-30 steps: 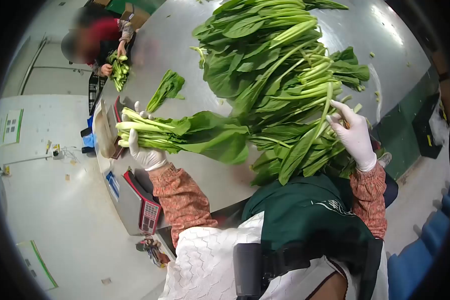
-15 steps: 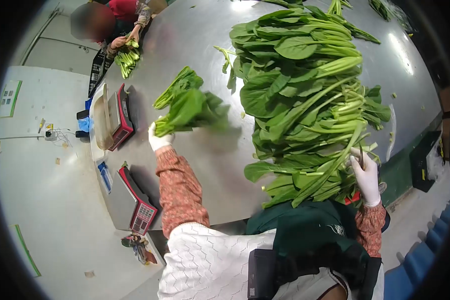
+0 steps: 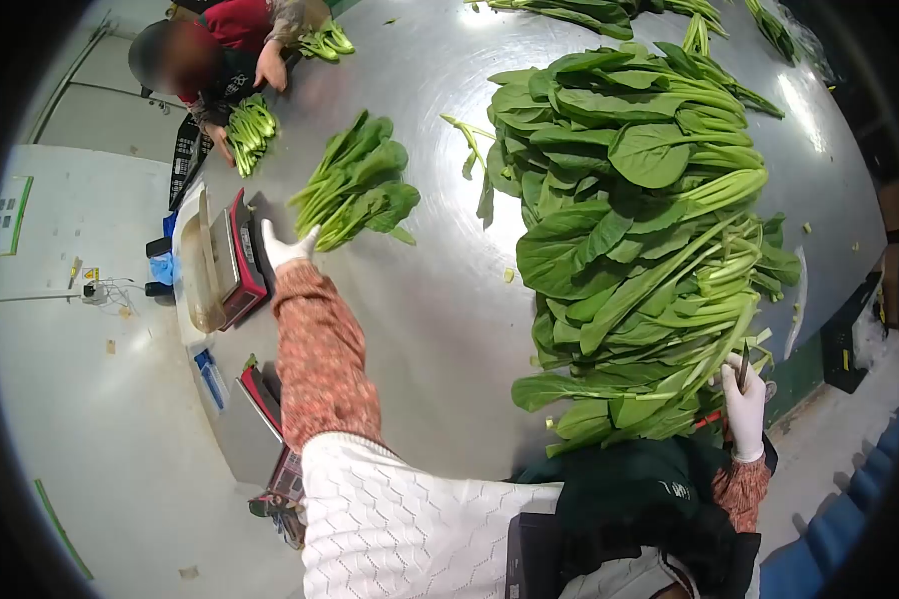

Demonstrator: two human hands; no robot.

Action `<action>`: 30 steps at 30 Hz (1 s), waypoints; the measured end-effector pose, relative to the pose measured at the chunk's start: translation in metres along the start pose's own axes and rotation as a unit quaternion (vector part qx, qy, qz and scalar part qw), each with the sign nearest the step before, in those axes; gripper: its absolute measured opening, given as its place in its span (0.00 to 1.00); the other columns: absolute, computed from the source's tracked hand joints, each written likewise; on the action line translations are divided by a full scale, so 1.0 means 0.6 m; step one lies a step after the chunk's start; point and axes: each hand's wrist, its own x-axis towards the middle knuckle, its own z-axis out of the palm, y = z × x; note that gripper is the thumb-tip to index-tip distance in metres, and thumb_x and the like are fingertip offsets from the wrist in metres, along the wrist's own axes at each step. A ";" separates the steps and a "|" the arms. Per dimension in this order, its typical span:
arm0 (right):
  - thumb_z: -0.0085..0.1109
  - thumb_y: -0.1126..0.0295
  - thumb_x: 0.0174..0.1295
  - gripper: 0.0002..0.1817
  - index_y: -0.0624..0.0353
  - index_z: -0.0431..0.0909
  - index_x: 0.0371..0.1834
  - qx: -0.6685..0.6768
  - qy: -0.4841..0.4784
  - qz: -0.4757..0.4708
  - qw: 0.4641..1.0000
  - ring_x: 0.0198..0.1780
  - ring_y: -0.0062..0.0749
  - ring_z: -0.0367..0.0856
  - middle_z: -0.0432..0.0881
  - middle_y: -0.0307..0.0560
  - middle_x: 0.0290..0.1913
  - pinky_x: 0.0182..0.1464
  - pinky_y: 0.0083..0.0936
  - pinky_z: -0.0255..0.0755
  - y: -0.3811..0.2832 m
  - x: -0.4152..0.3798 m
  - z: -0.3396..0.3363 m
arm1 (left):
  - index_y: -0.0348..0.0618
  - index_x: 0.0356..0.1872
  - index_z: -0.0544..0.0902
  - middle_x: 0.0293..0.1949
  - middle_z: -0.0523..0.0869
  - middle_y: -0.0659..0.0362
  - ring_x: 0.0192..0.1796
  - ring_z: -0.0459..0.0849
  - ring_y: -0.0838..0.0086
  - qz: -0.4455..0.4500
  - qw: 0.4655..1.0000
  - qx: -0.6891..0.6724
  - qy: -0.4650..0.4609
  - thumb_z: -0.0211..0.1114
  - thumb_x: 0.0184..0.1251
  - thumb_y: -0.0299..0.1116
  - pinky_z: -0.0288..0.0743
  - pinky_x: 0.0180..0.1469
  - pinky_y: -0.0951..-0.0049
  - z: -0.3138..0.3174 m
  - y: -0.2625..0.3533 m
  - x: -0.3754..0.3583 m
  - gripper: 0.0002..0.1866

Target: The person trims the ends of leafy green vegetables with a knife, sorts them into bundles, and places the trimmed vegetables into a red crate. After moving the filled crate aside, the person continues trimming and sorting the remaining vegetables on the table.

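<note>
My left hand (image 3: 288, 247), in a white glove, is open with thumb and fingers apart, at the stem ends of a small heap of leafy greens (image 3: 355, 190) on the metal table. Close to its fingers stands a red-edged scale (image 3: 238, 258). At the near right edge of the big pile of leafy greens (image 3: 619, 230), my gloved right hand (image 3: 744, 404) is closed around a small knife (image 3: 744, 361). Only a short dark piece of the knife shows above the fingers. In the big pile, the leaves point left and the pale stems right.
Across the metal table (image 3: 440, 369), a co-worker's hands (image 3: 271, 66) are near bundles of stems (image 3: 251, 130). A second scale (image 3: 260, 424) sits at the near left edge. More greens (image 3: 579, 12) lie at the far side, and blue seats (image 3: 839, 524) line the lower right.
My left hand has laid its bunch of leafy greens against the other one and let go, opening its fingers. The co-worker's hands have moved apart. My right hand still holds the knife.
</note>
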 end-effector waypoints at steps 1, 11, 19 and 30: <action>0.52 0.74 0.74 0.12 0.71 0.77 0.54 -0.005 -0.001 0.003 1.000 0.36 0.19 0.79 0.82 0.37 0.38 0.44 0.18 0.74 0.003 0.002 -0.001 | 0.33 0.70 0.67 0.68 0.72 0.46 0.69 0.71 0.56 -0.023 0.999 -0.028 -0.025 0.85 0.42 0.33 0.66 0.72 0.58 -0.014 0.039 -0.057 0.51; 0.58 0.79 0.66 0.04 0.66 0.76 0.33 -0.154 0.094 -0.109 0.977 0.25 0.14 0.62 0.69 0.34 0.21 0.28 0.17 0.60 -0.027 0.000 0.001 | 0.37 0.62 0.62 0.71 0.67 0.41 0.71 0.69 0.43 -0.560 0.537 -0.631 0.000 0.67 0.66 0.36 0.69 0.69 0.39 0.032 0.043 -0.178 0.30; 0.60 0.82 0.63 0.04 0.66 0.80 0.39 -0.146 0.051 -0.158 0.975 0.25 0.20 0.70 0.77 0.42 0.26 0.30 0.20 0.66 -0.026 -0.023 0.040 | 0.39 0.70 0.67 0.71 0.69 0.45 0.70 0.70 0.47 -0.510 0.513 -0.689 -0.046 0.62 0.69 0.42 0.66 0.70 0.42 0.089 0.052 -0.090 0.32; 0.59 0.84 0.60 0.08 0.66 0.82 0.42 -0.150 0.057 -0.085 0.983 0.28 0.23 0.77 0.82 0.47 0.29 0.34 0.20 0.71 -0.030 -0.062 0.051 | 0.42 0.67 0.70 0.70 0.71 0.48 0.73 0.65 0.51 -0.494 0.545 -0.677 -0.008 0.61 0.67 0.39 0.67 0.70 0.42 0.097 0.120 -0.013 0.28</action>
